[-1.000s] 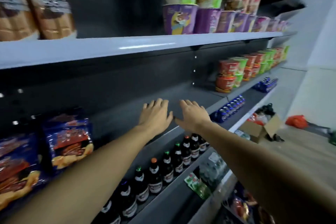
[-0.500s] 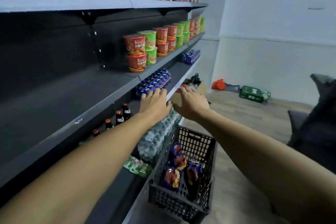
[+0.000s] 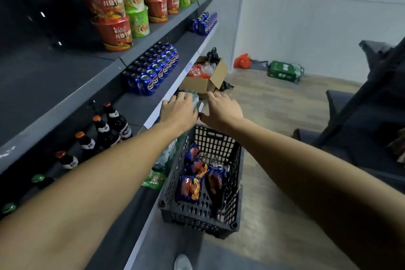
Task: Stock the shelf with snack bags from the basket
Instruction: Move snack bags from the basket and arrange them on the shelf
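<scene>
Dark store shelves point(image 3: 65, 85) run along the left, above a wooden floor. On that floor stands the black basket point(image 3: 237, 173) with snack bags point(image 3: 189, 188) inside. Above its far rim, the left hand point(image 3: 179, 109) and right hand point(image 3: 221, 107) reach forward, fingers relaxed, holding nothing.

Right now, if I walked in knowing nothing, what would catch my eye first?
Probably the two bare arms stretched forward, the left hand and right hand side by side, fingers relaxed, above the far end of a black basket on the floor. Inside it lie blue and orange snack bags. To the left, shelves show red and green noodle cups, with blue cans one level lower.
</scene>
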Action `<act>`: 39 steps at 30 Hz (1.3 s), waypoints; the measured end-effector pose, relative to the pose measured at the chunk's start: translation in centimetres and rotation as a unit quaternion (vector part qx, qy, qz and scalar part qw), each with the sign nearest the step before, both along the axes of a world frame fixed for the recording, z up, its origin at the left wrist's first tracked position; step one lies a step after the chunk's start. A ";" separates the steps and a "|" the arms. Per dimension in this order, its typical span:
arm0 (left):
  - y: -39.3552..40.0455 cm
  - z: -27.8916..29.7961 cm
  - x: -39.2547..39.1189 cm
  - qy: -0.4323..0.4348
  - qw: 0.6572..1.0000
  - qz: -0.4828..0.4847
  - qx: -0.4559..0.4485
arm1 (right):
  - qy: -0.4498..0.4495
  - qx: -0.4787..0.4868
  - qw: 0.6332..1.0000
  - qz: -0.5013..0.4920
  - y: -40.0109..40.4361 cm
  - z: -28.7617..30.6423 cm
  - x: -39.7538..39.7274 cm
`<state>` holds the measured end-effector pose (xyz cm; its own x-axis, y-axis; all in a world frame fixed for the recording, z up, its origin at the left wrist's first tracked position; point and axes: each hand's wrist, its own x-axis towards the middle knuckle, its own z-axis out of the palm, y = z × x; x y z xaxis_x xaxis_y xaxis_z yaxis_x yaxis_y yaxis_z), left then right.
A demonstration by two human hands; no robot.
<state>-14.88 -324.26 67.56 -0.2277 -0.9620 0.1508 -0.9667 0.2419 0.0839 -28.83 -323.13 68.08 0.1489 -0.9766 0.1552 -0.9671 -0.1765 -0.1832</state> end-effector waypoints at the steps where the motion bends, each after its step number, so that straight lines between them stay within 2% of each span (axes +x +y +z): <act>1: -1.0 -0.9 -0.1 0.002 1.000 -0.003 0.007 | 0.002 0.006 1.000 -0.005 -0.8 -0.9 0.1; 13: -8.2 -13.4 -0.5 0.015 0.995 -0.030 0.090 | -0.011 0.099 0.995 -0.027 -8.2 -12.8 -0.1; 23: -9.3 -28.6 -2.5 0.048 0.983 0.031 0.177 | -0.019 0.197 0.980 -0.003 -10.4 -27.9 -2.5; 29: -8.2 -38.0 -3.1 0.060 0.962 0.083 0.251 | -0.028 0.251 0.968 -0.010 -10.1 -37.0 -5.0; 35: -7.9 -44.4 -2.9 0.043 0.946 0.119 0.298 | -0.032 0.283 0.958 -0.017 -10.2 -42.8 -5.6; 39: -7.8 -46.6 -3.2 0.050 0.939 0.130 0.316 | -0.050 0.300 0.949 -0.083 -10.3 -46.0 -5.1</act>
